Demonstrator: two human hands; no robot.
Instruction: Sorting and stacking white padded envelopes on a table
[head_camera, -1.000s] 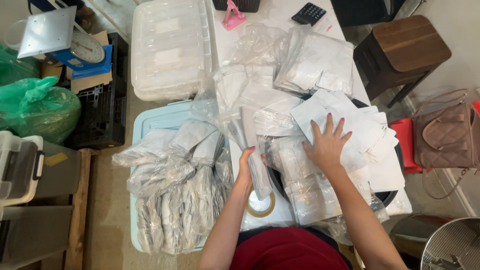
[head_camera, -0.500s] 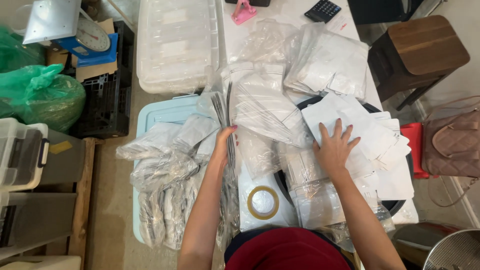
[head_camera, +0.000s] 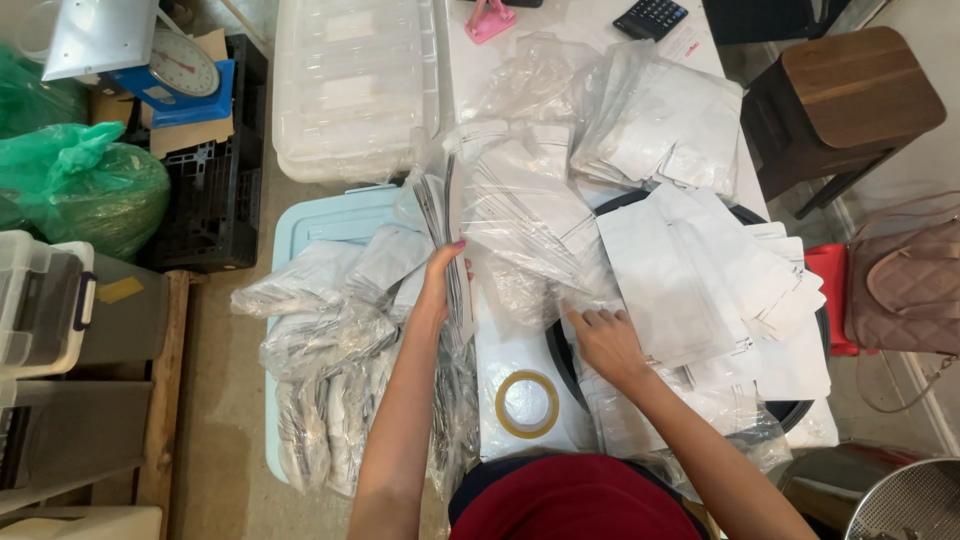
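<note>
- Overhead view down onto a crowded white worktop (head_camera: 520, 350), heaped with clear plastic sleeves and flat white pouches.
- Left hand (head_camera: 440, 275), centre of frame, closed around a thin stack of pouches in clear film (head_camera: 445, 225), held upright on edge, standing over the seam between worktop and a pale blue bin lid (head_camera: 335, 222).
- Right hand (head_camera: 600, 335), right of centre, fingers curled down onto the near edge of loose white pouches (head_camera: 690, 270); resting on them, not clearly gripping.
- Those loose pouches fanned across a round dark basin (head_camera: 560, 365), spilling past its rim toward the right.
- Tape roll (head_camera: 527, 403) flat on the worktop, low in frame between the two forearms.
- Wrapped bundles (head_camera: 320, 370) piled on the blue lid at lower left, touching the left forearm.
- Likely good practice: keep the upright stack pinched low and squared so the slippery film does not fan out; steady the loose pile with a flat palm.
- Edges: worktop's right edge close behind the overhanging pouches, with a wooden stool (head_camera: 840, 95) and a handbag (head_camera: 905, 290) beyond; sliding risk there.
- Open room: little; barest patch around the tape roll. Clear lidded tub (head_camera: 350, 90) fills upper centre, calculator (head_camera: 650, 15) at the top edge.
</note>
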